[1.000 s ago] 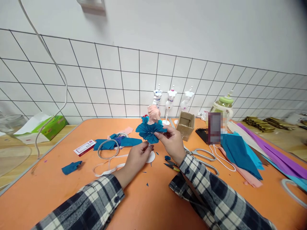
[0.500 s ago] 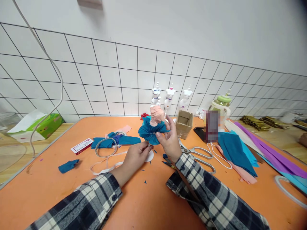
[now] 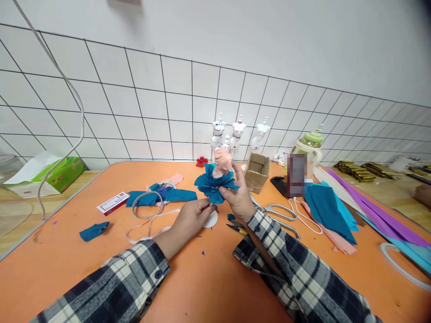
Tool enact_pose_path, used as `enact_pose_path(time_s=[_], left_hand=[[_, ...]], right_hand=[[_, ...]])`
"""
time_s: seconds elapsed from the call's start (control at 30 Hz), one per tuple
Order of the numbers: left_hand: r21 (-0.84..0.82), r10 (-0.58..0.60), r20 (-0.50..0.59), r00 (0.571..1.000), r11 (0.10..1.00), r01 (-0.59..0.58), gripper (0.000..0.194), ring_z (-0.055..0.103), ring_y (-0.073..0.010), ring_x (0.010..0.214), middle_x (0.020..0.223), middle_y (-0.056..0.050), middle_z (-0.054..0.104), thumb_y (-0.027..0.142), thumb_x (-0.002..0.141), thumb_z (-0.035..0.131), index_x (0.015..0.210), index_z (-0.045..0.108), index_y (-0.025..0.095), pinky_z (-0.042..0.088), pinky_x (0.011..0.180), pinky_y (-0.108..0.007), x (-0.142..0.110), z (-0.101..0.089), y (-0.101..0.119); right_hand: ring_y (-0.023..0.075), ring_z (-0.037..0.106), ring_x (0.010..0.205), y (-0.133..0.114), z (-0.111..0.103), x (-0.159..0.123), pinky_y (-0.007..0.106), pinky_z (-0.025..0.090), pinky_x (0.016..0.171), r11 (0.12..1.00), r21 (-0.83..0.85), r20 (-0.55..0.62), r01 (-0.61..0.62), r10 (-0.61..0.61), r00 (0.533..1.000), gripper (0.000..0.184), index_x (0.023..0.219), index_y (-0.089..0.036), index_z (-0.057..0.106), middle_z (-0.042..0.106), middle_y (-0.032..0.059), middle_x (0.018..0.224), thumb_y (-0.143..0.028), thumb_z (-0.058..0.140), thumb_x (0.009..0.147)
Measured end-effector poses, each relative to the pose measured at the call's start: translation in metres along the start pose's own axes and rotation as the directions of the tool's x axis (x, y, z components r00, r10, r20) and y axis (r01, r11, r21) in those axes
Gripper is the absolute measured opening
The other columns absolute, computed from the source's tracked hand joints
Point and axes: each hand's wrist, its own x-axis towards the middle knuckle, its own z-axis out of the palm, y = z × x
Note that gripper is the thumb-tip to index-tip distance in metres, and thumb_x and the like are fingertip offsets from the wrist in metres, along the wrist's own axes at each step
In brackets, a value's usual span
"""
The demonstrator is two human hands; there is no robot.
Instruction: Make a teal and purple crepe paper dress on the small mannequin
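Between my hands stands a small white dress form, with a peach crepe-paper top (image 3: 222, 160) and a ruffled blue crepe-paper skirt (image 3: 213, 183). My left hand (image 3: 194, 219) is closed below the skirt, fingertips pinching at the stand just above its round white base (image 3: 212, 219). With thumb and fingers, my right hand (image 3: 239, 197) grips the skirt's right side; its fingers are partly behind the paper. Large scissors (image 3: 279, 213) lie to the right of that hand. Small dark snips (image 3: 236, 228) rest beneath the right wrist.
Several white dress forms (image 3: 238, 130) stand at the back by a brown cardboard box (image 3: 256, 172). Blue strips and a tape roll (image 3: 147, 205) lie left, near a red-and-white card (image 3: 113, 203). Crepe sheets (image 3: 328, 211) and a bottle (image 3: 309, 146) are right.
The dress form has turned and tilted slightly, its neck shifting right. My right fingers have moved a little around the skirt, and the left hand keeps its hold. The view has shifted slightly.
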Motion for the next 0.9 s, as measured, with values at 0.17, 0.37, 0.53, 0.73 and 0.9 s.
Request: enact_pose_path(time_s=[0.17, 0.37, 0.53, 0.73, 0.9], left_hand=[[0.0, -0.031, -0.037, 0.999, 1.0, 0.031, 0.032, 0.063, -0.0189, 0.067, 0.071, -0.003, 0.072, 0.039, 0.089, 0.049, 0.079, 0.071, 0.02, 0.045, 0.062, -0.026, 0.002, 0.002, 0.001], [-0.013, -0.045, -0.05, 0.998, 0.999, 0.044, 0.03, 0.063, -0.0202, 0.068, 0.066, -0.003, 0.069, 0.039, 0.089, 0.05, 0.081, 0.072, 0.02, 0.045, 0.063, -0.027, 0.001, 0.003, -0.002], [-0.017, -0.04, -0.054, 0.998, 0.999, 0.039, 0.033, 0.062, -0.0182, 0.066, 0.069, -0.002, 0.07, 0.04, 0.09, 0.049, 0.078, 0.07, 0.018, 0.042, 0.06, -0.025, 0.002, 0.005, -0.002], [-0.018, -0.033, -0.054, 0.998, 0.999, 0.032, 0.032, 0.062, -0.0188, 0.071, 0.072, -0.002, 0.07, 0.039, 0.089, 0.048, 0.075, 0.068, 0.018, 0.043, 0.065, -0.026, 0.002, 0.005, 0.001], [-0.018, -0.025, -0.055, 0.998, 1.0, 0.025, 0.031, 0.064, -0.0213, 0.077, 0.072, -0.003, 0.07, 0.037, 0.088, 0.048, 0.074, 0.068, 0.018, 0.046, 0.071, -0.028, 0.002, 0.004, 0.002]], right_hand=[[0.0217, 0.063, 0.1, -0.007, 0.006, -0.001, 0.041, 0.053, 0.089, 0.99, -0.13, -0.071, 0.048, -0.058, 0.996, 0.076, 0.132, -0.027, 0.038, 0.065, 0.0057, 0.108, -0.041, 0.081, 0.072], [0.0173, 0.053, 0.085, -0.013, 0.012, -0.009, 0.035, 0.045, 0.08, 0.787, -0.563, -0.257, 0.251, -0.455, 0.853, 0.044, 0.086, -0.025, 0.041, 0.053, 0.0002, 0.09, -0.038, 0.08, 0.07], [0.0134, 0.038, 0.057, -0.015, 0.014, -0.017, 0.034, 0.032, 0.069, 0.506, -0.798, -0.073, 0.329, -0.622, 0.78, 0.05, 0.059, -0.022, 0.027, 0.035, -0.0056, 0.057, -0.033, 0.067, 0.087], [0.0136, 0.046, 0.057, -0.012, 0.015, -0.019, 0.036, 0.032, 0.074, 0.417, -0.806, 0.058, 0.42, -0.651, 0.757, 0.02, 0.07, -0.023, 0.055, 0.047, -0.0051, 0.056, -0.022, 0.06, 0.089], [0.0156, 0.053, 0.062, -0.016, 0.014, -0.018, 0.037, 0.031, 0.076, 0.441, -0.821, 0.077, 0.363, -0.545, 0.835, 0.017, 0.085, -0.025, 0.067, 0.058, -0.0019, 0.061, -0.03, 0.053, 0.093]])
